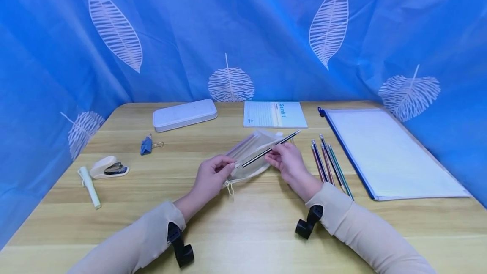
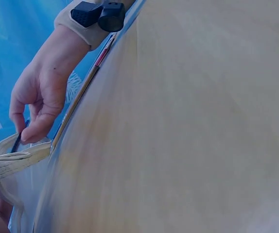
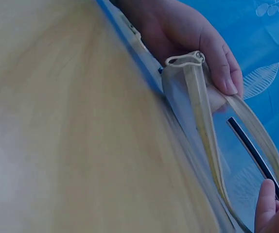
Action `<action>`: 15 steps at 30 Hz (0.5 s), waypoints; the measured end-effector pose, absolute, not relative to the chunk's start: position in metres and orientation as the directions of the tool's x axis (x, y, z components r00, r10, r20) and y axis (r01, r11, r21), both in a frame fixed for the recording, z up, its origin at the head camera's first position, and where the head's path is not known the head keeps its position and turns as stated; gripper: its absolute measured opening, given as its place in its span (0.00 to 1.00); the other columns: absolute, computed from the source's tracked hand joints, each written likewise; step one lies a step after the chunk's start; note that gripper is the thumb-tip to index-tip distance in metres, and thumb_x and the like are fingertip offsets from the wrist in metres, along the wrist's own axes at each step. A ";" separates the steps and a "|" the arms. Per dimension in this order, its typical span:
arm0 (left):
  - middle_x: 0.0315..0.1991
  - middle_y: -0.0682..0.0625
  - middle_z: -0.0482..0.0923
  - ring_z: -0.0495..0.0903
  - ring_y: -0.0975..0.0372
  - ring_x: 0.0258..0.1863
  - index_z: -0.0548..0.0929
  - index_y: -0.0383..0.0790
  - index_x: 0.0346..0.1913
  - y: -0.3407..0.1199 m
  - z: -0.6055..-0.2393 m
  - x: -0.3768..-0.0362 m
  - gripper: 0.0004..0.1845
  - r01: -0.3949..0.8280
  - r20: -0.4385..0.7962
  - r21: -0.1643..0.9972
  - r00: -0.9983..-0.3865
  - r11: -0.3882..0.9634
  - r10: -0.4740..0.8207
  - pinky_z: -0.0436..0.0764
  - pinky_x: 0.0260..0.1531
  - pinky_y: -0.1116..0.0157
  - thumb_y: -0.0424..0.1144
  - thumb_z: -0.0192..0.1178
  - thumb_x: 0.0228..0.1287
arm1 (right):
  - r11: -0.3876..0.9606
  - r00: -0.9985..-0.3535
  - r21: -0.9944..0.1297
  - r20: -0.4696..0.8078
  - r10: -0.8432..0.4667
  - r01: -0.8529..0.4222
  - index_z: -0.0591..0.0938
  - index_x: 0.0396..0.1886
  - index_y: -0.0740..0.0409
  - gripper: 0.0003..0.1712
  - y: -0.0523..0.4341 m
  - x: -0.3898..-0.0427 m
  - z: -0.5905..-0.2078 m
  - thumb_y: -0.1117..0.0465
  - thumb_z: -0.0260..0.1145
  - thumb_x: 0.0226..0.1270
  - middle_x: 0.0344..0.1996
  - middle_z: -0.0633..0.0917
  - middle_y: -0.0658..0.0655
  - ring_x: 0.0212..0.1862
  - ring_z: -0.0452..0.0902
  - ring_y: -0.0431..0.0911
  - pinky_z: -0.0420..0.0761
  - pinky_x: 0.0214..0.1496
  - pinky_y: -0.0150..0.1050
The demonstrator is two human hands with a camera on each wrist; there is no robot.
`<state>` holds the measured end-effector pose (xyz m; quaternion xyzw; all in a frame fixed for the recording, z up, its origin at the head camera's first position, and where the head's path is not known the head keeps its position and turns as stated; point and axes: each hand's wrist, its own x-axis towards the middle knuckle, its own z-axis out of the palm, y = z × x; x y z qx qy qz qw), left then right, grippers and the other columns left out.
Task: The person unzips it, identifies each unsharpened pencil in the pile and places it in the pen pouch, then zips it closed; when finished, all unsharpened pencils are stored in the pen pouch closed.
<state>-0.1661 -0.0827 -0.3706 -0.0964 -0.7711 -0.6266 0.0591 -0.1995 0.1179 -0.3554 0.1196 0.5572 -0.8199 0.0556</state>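
My right hand (image 1: 287, 162) pinches a dark striped pencil (image 1: 262, 154) and holds it slantwise over a translucent zippered pouch (image 1: 249, 172). My left hand (image 1: 213, 176) grips the pouch's near left end, close to the cord loop on its zipper (image 1: 230, 188). In the right wrist view the pouch mouth (image 3: 200, 121) gapes, and the pencil's blunt dark end (image 3: 232, 121) lies between its two zipper edges. Long thin shapes show through the pouch's far side. To the right of my right hand, several pencils (image 1: 327, 160) lie side by side on the table.
A white case (image 1: 185, 115) and a Gambit notebook (image 1: 275, 114) lie at the back. On the left are a blue binder clip (image 1: 146, 145), a white stapler (image 1: 109, 167) and a pale green pen (image 1: 90, 187). A large blue-edged zip folder (image 1: 395, 153) covers the right side.
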 end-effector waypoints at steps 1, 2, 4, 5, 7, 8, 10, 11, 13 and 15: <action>0.26 0.42 0.80 0.74 0.68 0.21 0.83 0.29 0.34 -0.083 -0.370 -0.166 0.04 0.213 0.204 0.959 -0.977 0.190 0.063 0.77 0.23 0.74 0.25 0.60 0.56 | -0.367 -0.965 -0.902 -0.261 0.043 0.227 0.66 0.37 0.63 0.04 0.117 -0.199 -0.356 0.72 0.51 0.64 0.23 0.75 0.55 0.24 0.76 0.41 0.82 0.35 0.31; 0.26 0.42 0.80 0.74 0.67 0.21 0.83 0.29 0.34 -0.082 -0.370 -0.166 0.04 0.208 0.201 0.961 -0.978 0.183 0.055 0.78 0.23 0.74 0.25 0.60 0.56 | -0.359 -0.964 -0.903 -0.265 0.037 0.234 0.66 0.36 0.64 0.04 0.116 -0.198 -0.358 0.72 0.51 0.64 0.23 0.76 0.55 0.24 0.77 0.42 0.82 0.36 0.32; 0.26 0.41 0.80 0.75 0.67 0.21 0.83 0.30 0.35 -0.080 -0.369 -0.167 0.04 0.220 0.213 0.959 -0.976 0.179 0.054 0.77 0.23 0.73 0.25 0.60 0.56 | -0.343 -0.961 -0.905 -0.275 0.018 0.253 0.66 0.35 0.64 0.04 0.108 -0.194 -0.361 0.73 0.51 0.63 0.23 0.77 0.56 0.25 0.78 0.42 0.83 0.36 0.33; 0.26 0.41 0.80 0.75 0.67 0.21 0.83 0.30 0.35 -0.079 -0.368 -0.168 0.04 0.234 0.227 0.955 -0.972 0.184 0.059 0.77 0.23 0.73 0.25 0.60 0.57 | -0.335 -0.960 -0.905 -0.280 0.005 0.262 0.66 0.35 0.64 0.04 0.104 -0.193 -0.362 0.73 0.51 0.63 0.23 0.77 0.56 0.25 0.78 0.42 0.83 0.36 0.34; 0.27 0.41 0.80 0.75 0.67 0.22 0.83 0.31 0.35 -0.076 -0.368 -0.169 0.04 0.264 0.255 0.946 -0.964 0.190 0.070 0.77 0.23 0.73 0.26 0.60 0.57 | -0.329 -0.958 -0.904 -0.285 -0.011 0.273 0.66 0.35 0.64 0.05 0.096 -0.190 -0.364 0.74 0.52 0.62 0.23 0.77 0.56 0.25 0.79 0.43 0.83 0.37 0.35; 0.27 0.41 0.80 0.74 0.67 0.22 0.83 0.32 0.35 -0.074 -0.368 -0.169 0.04 0.281 0.272 0.940 -0.960 0.196 0.072 0.76 0.23 0.74 0.27 0.60 0.57 | -0.330 -0.958 -0.903 -0.286 -0.013 0.274 0.66 0.35 0.64 0.05 0.092 -0.188 -0.364 0.74 0.52 0.62 0.23 0.77 0.56 0.25 0.79 0.43 0.83 0.37 0.35; 0.27 0.41 0.81 0.74 0.67 0.23 0.84 0.32 0.35 -0.072 -0.368 -0.169 0.04 0.305 0.297 0.931 -0.952 0.201 0.069 0.75 0.24 0.74 0.27 0.61 0.57 | -0.333 -0.958 -0.903 -0.286 -0.007 0.272 0.67 0.37 0.66 0.05 0.088 -0.188 -0.365 0.74 0.52 0.62 0.23 0.77 0.56 0.25 0.79 0.42 0.83 0.36 0.34; 0.28 0.41 0.81 0.74 0.68 0.24 0.84 0.33 0.35 -0.072 -0.369 -0.169 0.04 0.310 0.303 0.929 -0.951 0.201 0.064 0.75 0.25 0.75 0.27 0.61 0.57 | -0.335 -0.958 -0.902 -0.287 -0.004 0.272 0.67 0.38 0.66 0.06 0.087 -0.188 -0.366 0.73 0.52 0.62 0.24 0.77 0.56 0.25 0.79 0.42 0.83 0.36 0.34; 0.28 0.41 0.81 0.74 0.68 0.24 0.84 0.33 0.35 -0.071 -0.370 -0.169 0.04 0.307 0.303 0.932 -0.952 0.195 0.051 0.75 0.25 0.75 0.27 0.61 0.57 | -0.333 -0.956 -0.901 -0.295 -0.005 0.280 0.66 0.42 0.69 0.09 0.086 -0.189 -0.367 0.73 0.53 0.63 0.25 0.76 0.57 0.26 0.79 0.42 0.83 0.36 0.34; 0.30 0.42 0.82 0.74 0.68 0.24 0.84 0.33 0.35 -0.071 -0.370 -0.168 0.04 0.295 0.292 0.936 -0.955 0.193 0.046 0.76 0.26 0.75 0.27 0.61 0.56 | -0.323 -0.952 -0.899 -0.307 -0.020 0.296 0.65 0.47 0.72 0.13 0.087 -0.191 -0.368 0.72 0.53 0.65 0.26 0.76 0.58 0.27 0.79 0.42 0.83 0.38 0.34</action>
